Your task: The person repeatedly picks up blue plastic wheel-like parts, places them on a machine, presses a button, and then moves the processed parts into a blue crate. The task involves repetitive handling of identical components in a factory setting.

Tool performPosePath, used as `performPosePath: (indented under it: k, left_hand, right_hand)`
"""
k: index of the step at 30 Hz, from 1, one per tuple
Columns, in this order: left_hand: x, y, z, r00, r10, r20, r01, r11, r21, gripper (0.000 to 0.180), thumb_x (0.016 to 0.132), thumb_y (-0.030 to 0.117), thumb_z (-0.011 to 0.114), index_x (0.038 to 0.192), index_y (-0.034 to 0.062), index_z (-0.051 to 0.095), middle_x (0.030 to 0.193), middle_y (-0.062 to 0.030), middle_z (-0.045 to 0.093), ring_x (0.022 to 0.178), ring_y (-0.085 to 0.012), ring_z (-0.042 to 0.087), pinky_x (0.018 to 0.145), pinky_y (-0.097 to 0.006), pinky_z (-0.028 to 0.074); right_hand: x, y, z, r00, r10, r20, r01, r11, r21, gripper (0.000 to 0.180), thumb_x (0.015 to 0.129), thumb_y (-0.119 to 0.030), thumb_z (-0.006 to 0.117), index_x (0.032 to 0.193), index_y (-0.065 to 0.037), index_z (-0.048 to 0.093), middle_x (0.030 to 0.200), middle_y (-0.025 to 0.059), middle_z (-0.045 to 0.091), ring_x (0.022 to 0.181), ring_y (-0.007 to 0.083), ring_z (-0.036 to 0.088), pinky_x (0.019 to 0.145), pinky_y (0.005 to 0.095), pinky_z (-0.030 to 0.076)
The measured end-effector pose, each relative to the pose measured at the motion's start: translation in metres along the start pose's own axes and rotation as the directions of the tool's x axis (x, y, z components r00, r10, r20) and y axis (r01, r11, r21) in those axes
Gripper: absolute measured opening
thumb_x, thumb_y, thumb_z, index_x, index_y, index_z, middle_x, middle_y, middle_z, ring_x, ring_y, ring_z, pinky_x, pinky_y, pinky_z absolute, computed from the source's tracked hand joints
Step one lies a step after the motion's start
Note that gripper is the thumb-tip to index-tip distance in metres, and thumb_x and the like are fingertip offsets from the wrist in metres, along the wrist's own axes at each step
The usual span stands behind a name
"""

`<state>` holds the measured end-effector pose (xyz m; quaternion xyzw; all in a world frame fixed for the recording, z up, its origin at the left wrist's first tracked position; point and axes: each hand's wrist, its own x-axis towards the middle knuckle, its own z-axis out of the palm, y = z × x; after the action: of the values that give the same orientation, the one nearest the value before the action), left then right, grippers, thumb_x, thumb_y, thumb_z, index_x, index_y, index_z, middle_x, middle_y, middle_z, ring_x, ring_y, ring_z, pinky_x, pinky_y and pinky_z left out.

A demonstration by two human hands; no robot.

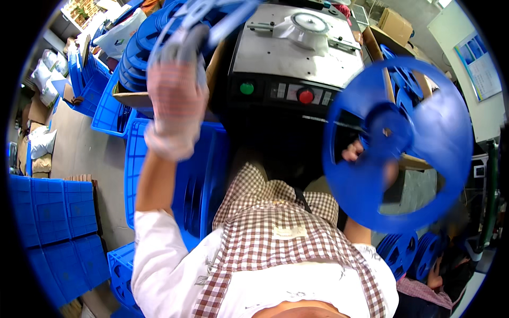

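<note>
My left hand (177, 87), in a pale striped work glove, is raised at the upper left. Its fingers are closed on a spoked blue reel disc (231, 20), which is smeared by motion. My right hand (352, 150) grips a large blue reel flange with a central hub (439, 124) at the right; the flange hides most of that hand. In front of me stands a machine with a pale metal top (260, 55). On it sits a round toothed fixture (309, 23) with whitish material around it.
The machine front carries a green button (247, 88) and a red button (305, 96). Stacked blue discs (132, 66) fill a carton at the left. A blue crate (139, 180) is beside my left leg, and more blue crates (53, 212) stand farther left. Another person's arm (435, 275) shows lower right.
</note>
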<state>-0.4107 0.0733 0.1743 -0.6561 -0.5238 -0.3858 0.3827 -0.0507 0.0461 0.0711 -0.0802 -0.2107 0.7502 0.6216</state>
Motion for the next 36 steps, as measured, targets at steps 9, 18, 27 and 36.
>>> performPosePath:
  k: [9,18,27,36]
  left_hand:
    - [-0.071,0.168,-0.085,0.877,0.188,0.442,0.219,0.664,-0.715,0.052,0.073,0.022,0.071,0.124,0.0176,0.059,0.073,-0.0087,0.055,0.063,-0.0255,0.053,0.075,-0.044,0.043]
    - [-0.079,0.142,-0.021,0.588,-0.173,0.79,0.755,0.467,-0.46,0.072,0.084,0.033,0.064,0.142,0.0069,0.029,0.125,-0.0253,0.046,0.113,-0.0359,0.052,0.092,-0.045,0.045]
    - [-0.132,0.146,-0.021,0.728,-0.212,0.652,0.447,-0.574,-0.686,0.069,0.087,0.022,0.065,0.144,0.0129,0.027,0.124,-0.009,0.05,0.107,-0.0187,0.055,0.097,-0.033,0.047]
    - [-0.116,0.155,-0.039,0.575,-0.368,0.731,0.486,-0.565,-0.667,0.055,0.091,0.026,0.06,0.139,0.0107,0.036,0.132,-0.0095,0.049,0.119,-0.0186,0.05,0.102,-0.033,0.04]
  right_hand:
    - [-0.002,0.079,0.056,0.913,0.394,0.109,-0.39,0.919,-0.058,0.069,0.09,-0.056,0.041,0.133,-0.002,0.04,0.119,0.0152,0.055,0.107,0.0269,0.056,0.093,0.0382,0.045]
    - [-0.014,0.061,0.035,0.946,0.289,0.149,-0.261,0.948,-0.182,0.07,0.087,-0.056,0.046,0.137,-0.007,0.036,0.117,0.0148,0.054,0.098,0.0244,0.057,0.083,0.034,0.047]
    - [0.005,0.061,0.057,0.976,0.144,0.166,0.113,0.318,-0.941,0.074,0.085,-0.053,0.049,0.143,-0.01,0.032,0.077,0.0085,0.058,0.075,0.0177,0.06,0.072,0.0318,0.049]
    - [0.011,0.083,0.056,0.965,0.115,0.236,0.213,0.185,-0.959,0.075,0.084,-0.059,0.048,0.141,-0.011,0.035,0.089,0.02,0.063,0.086,0.031,0.066,0.077,0.0417,0.053]
